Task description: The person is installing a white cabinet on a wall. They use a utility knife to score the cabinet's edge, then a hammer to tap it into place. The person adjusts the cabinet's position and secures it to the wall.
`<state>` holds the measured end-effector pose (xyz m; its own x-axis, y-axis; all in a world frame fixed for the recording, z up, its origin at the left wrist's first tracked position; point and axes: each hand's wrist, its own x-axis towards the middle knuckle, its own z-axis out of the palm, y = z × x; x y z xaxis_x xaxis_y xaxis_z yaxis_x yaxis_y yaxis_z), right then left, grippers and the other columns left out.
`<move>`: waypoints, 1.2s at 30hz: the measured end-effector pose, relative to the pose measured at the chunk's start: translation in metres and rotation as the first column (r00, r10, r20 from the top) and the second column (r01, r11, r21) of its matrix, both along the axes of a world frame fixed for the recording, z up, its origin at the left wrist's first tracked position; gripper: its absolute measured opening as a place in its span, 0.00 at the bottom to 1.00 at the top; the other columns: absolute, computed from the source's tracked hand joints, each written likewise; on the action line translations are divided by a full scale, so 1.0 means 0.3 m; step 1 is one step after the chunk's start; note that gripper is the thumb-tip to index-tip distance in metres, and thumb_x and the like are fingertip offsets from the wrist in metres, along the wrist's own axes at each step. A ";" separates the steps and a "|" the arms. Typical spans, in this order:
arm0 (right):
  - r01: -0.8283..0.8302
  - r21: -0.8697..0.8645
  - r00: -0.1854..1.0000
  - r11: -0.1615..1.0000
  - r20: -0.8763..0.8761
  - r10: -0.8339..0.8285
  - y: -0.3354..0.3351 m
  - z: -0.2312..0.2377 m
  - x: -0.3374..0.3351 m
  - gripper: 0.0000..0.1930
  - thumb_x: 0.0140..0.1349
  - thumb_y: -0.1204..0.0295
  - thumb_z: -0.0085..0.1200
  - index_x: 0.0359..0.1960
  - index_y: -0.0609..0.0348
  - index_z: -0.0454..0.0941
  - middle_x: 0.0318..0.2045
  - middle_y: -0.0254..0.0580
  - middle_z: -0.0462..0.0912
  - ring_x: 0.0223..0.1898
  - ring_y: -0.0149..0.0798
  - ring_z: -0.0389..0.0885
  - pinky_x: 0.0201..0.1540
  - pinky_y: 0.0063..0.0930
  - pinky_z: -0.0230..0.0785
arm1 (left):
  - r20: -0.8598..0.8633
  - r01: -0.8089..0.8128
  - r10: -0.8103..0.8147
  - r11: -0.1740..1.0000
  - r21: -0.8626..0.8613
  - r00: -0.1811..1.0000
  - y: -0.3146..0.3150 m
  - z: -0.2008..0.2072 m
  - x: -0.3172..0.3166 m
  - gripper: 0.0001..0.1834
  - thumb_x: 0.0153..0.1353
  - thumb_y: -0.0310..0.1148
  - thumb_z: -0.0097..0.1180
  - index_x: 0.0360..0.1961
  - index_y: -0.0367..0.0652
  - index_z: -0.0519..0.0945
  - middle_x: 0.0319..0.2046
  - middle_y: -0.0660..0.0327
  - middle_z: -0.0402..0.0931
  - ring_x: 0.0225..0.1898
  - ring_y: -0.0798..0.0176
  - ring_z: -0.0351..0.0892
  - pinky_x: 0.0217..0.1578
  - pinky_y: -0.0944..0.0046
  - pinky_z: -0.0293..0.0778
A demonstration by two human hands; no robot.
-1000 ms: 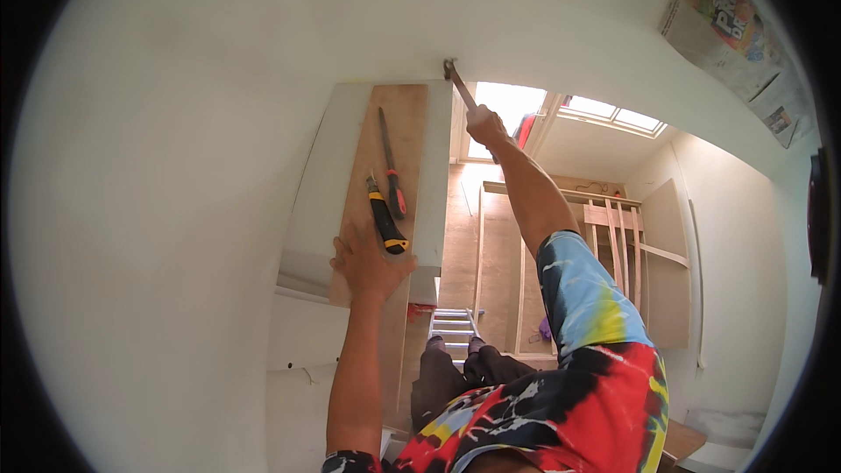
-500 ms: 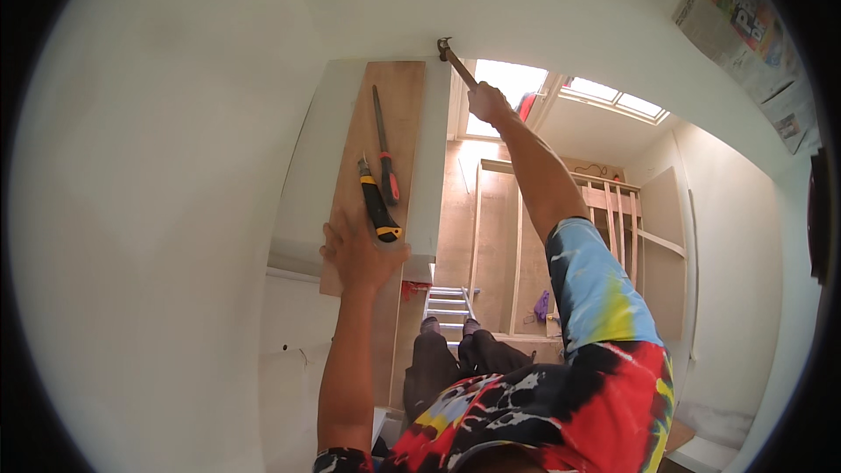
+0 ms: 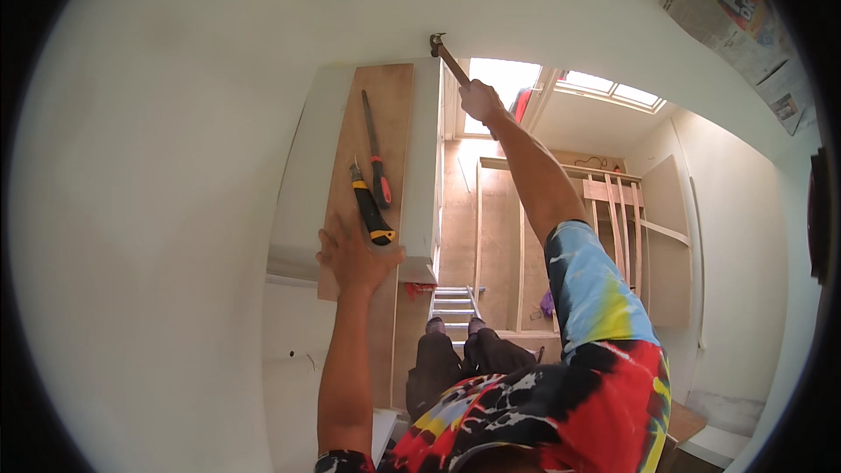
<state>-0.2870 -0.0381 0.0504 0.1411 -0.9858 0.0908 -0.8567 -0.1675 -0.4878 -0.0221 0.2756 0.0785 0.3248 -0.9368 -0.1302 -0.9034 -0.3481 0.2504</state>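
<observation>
Wall: a broad white wall fills the left and upper part of the view, curving with the lens.
Room below: a stairwell-like space with bare timber framing and two bright window panes near the top.
Cabinet top: a narrow wooden panel with white edges, running away from the person and meeting the wall at its far end; it serves as the surface for the tools.
Person: seen from above, in a bright tie-dye shirt and dark trousers, feet on a metal ladder.
Newspaper: a printed sheet fixed up in the top right corner.
Right hand: arm stretched up and forward, fingers wrapped tight round the handle of a hammer.
Hammer: its head is up against the wall just past the far right corner of the cabinet top; whether it touches cannot be told.
Left hand: laid flat, fingers spread, pressing on the near end of the wooden panel, gripping nothing.
Black and yellow tool: a knife-like hand tool lying lengthwise on the panel, its near end touching the left fingers.
Screwdriver: long shaft with red handle, lying just beside the black and yellow tool, further from the hand.
</observation>
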 end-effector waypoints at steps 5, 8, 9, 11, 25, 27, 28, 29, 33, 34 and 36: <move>0.013 0.034 0.999 0.999 -0.033 -0.012 0.008 0.007 -0.002 0.23 0.71 0.57 0.47 0.49 0.71 0.77 0.36 0.63 0.86 0.33 0.57 0.88 0.37 0.49 0.81 | 0.042 0.005 -0.006 0.999 0.032 0.999 0.008 -0.010 0.001 0.66 0.38 0.60 0.76 0.78 0.57 0.56 0.77 0.43 0.44 0.76 0.26 0.41 0.66 0.18 0.48; 0.001 -0.094 0.999 0.996 -0.033 -0.004 0.025 -0.013 -0.018 0.24 0.70 0.57 0.47 0.48 0.72 0.76 0.35 0.64 0.86 0.35 0.61 0.87 0.41 0.52 0.80 | 0.030 0.011 -0.011 1.000 -0.004 0.999 0.009 -0.021 0.002 0.65 0.39 0.61 0.75 0.77 0.55 0.57 0.77 0.42 0.43 0.75 0.24 0.41 0.66 0.19 0.48; 0.027 -0.019 0.999 0.999 0.021 -0.027 0.032 -0.024 -0.024 0.24 0.70 0.57 0.47 0.48 0.72 0.76 0.35 0.65 0.86 0.35 0.62 0.87 0.42 0.52 0.80 | 0.031 0.006 -0.005 1.000 -0.017 1.000 0.009 -0.025 0.003 0.65 0.39 0.61 0.75 0.78 0.56 0.56 0.77 0.42 0.44 0.75 0.25 0.41 0.66 0.18 0.48; 0.057 0.035 0.996 0.998 0.068 -0.059 0.055 -0.054 -0.037 0.21 0.71 0.58 0.48 0.46 0.70 0.75 0.35 0.64 0.85 0.36 0.63 0.87 0.42 0.53 0.79 | 0.082 0.013 -0.014 1.000 0.011 0.997 0.009 -0.033 0.004 0.67 0.38 0.63 0.75 0.79 0.58 0.54 0.77 0.43 0.44 0.75 0.26 0.42 0.65 0.18 0.48; -0.049 -0.006 0.998 0.999 0.039 0.049 0.266 -0.092 -0.088 0.19 0.72 0.58 0.47 0.46 0.65 0.75 0.40 0.67 0.84 0.43 0.66 0.84 0.48 0.55 0.76 | 0.045 0.004 -0.004 1.000 -0.007 0.999 0.016 -0.025 0.008 0.66 0.38 0.62 0.74 0.78 0.59 0.55 0.78 0.44 0.44 0.76 0.27 0.41 0.67 0.19 0.46; -0.118 -0.046 0.993 0.992 -0.020 0.117 0.288 -0.077 -0.098 0.18 0.72 0.59 0.47 0.47 0.64 0.75 0.39 0.65 0.84 0.43 0.65 0.84 0.47 0.55 0.77 | 0.030 -0.004 0.004 1.000 -0.017 1.000 0.019 -0.020 0.007 0.66 0.37 0.61 0.75 0.78 0.59 0.56 0.78 0.45 0.44 0.77 0.28 0.40 0.68 0.20 0.45; -0.136 -0.023 0.989 0.990 -0.060 0.134 0.309 -0.070 -0.110 0.17 0.72 0.60 0.48 0.47 0.64 0.75 0.38 0.65 0.84 0.42 0.65 0.84 0.46 0.54 0.77 | 0.017 -0.008 0.008 1.000 -0.016 1.000 0.021 -0.020 0.007 0.65 0.38 0.60 0.75 0.78 0.58 0.56 0.78 0.44 0.44 0.77 0.28 0.40 0.68 0.20 0.45; -0.122 -0.013 0.987 0.992 -0.105 0.120 0.335 -0.061 -0.116 0.17 0.72 0.60 0.48 0.47 0.64 0.75 0.37 0.64 0.84 0.42 0.64 0.85 0.46 0.54 0.77 | 0.000 -0.002 0.002 1.000 -0.019 1.000 0.022 -0.020 0.007 0.65 0.38 0.60 0.74 0.78 0.57 0.56 0.78 0.44 0.43 0.77 0.28 0.40 0.68 0.21 0.45; -0.112 0.000 0.991 0.994 0.074 0.112 0.469 -0.031 -0.114 0.14 0.71 0.63 0.51 0.42 0.65 0.72 0.36 0.63 0.83 0.40 0.64 0.84 0.44 0.55 0.77 | 0.001 -0.007 0.007 1.000 -0.001 1.000 0.009 -0.024 0.015 0.66 0.37 0.61 0.75 0.78 0.57 0.57 0.78 0.44 0.44 0.77 0.28 0.40 0.68 0.22 0.46; -0.101 -0.007 0.993 0.995 0.065 0.101 0.510 -0.029 -0.105 0.17 0.73 0.59 0.52 0.39 0.65 0.73 0.28 0.61 0.83 0.31 0.63 0.84 0.37 0.54 0.75 | -0.002 -0.004 0.004 1.000 -0.006 1.000 0.008 -0.029 0.019 0.66 0.37 0.62 0.76 0.77 0.57 0.57 0.78 0.44 0.44 0.77 0.28 0.40 0.68 0.22 0.47; -0.129 0.052 0.990 0.990 0.068 0.125 0.576 -0.017 -0.096 0.18 0.73 0.58 0.52 0.42 0.66 0.75 0.30 0.60 0.84 0.33 0.60 0.85 0.39 0.52 0.75 | -0.028 -0.002 0.002 1.000 -0.007 1.000 0.012 -0.036 0.026 0.67 0.36 0.64 0.76 0.77 0.56 0.58 0.77 0.44 0.45 0.77 0.29 0.41 0.68 0.22 0.48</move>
<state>-0.3159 0.1347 0.0453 0.2613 -0.9640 0.0491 -0.7965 -0.2441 -0.5532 -0.0143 0.2791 0.0676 0.3232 -0.9369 -0.1330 -0.8952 -0.3483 0.2780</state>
